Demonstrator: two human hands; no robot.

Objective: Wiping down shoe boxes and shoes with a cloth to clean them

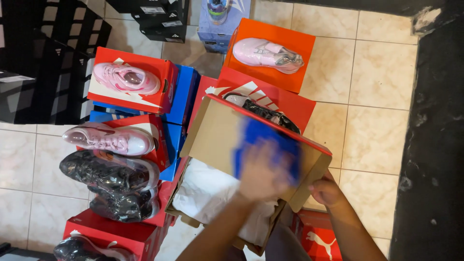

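1. Left hand (263,176), motion-blurred, presses a blue cloth (266,145) against the raised lid (217,135) of an open shoebox (193,215).
2. Right hand (326,191) grips the lid's corner.
3. Wrapped shoes (113,77) rest on surrounding boxes.

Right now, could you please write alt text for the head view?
A left hand wipes a blue cloth inside an open cardboard shoe box lid; the right hand steadies it. Wrapped pink sneakers sit on red boxes.

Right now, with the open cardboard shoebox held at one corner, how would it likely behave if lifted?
The shoebox probably flexes: it is thin cardboard, its lid hinged open. It looks light, since only white paper shows inside. Held by the right hand at one corner, it may tip; the left hand is blurred with a blue cloth.
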